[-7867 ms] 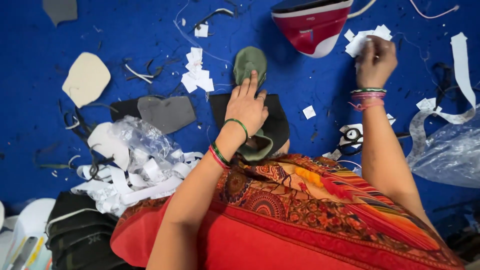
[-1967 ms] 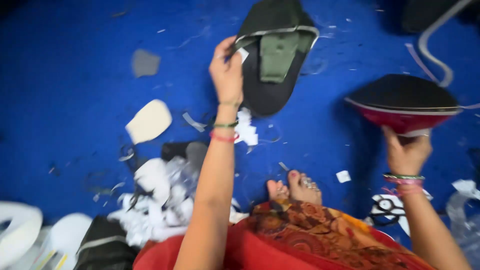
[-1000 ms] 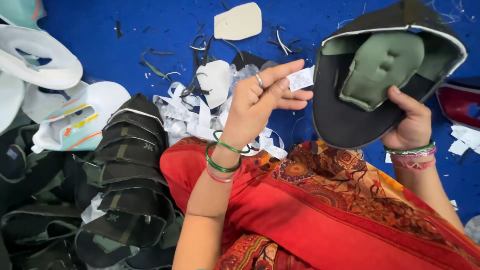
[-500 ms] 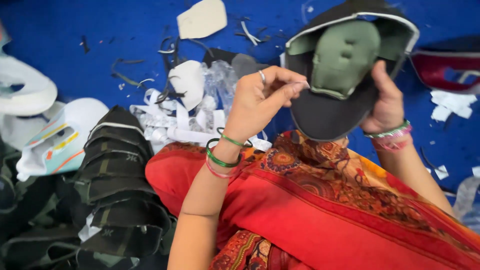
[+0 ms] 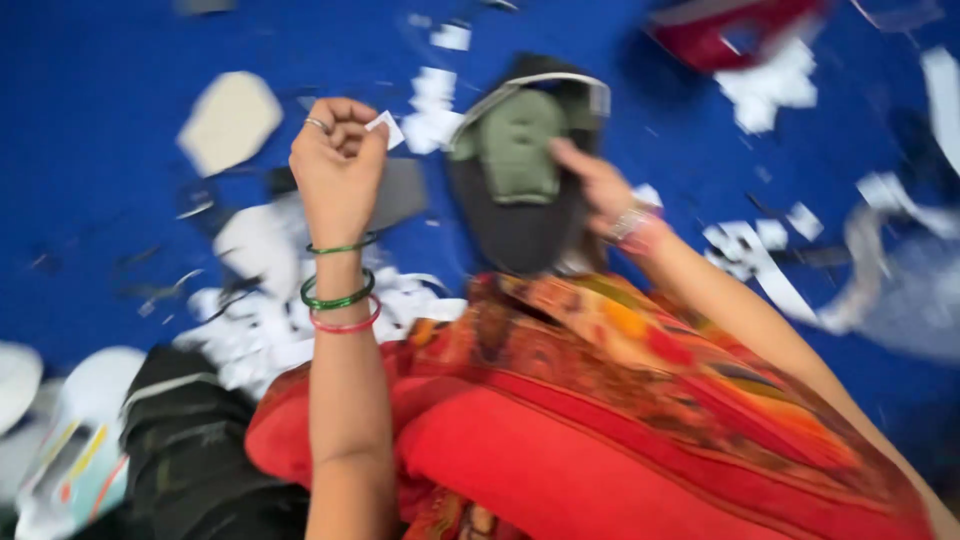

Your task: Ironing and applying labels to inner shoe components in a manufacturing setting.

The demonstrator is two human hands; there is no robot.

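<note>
You see a blue floor (image 5: 100, 80) littered with white scraps (image 5: 770, 75), a beige cutout (image 5: 230, 120) lying upper left, and a dark stack (image 5: 190, 450) lower left.

The whole view is smeared by motion blur; the red object (image 5: 735, 25) is cut off by the top edge; the white shapes (image 5: 60, 440) are cropped at the left.

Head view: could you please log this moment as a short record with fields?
surface: blue mat, strewn with white paper scraps
left hand: raised, pinching a small white paper piece
right hand: holding a black cap panel with a green insert
lap: red and orange patterned cloth
image quality: motion-blurred
</note>
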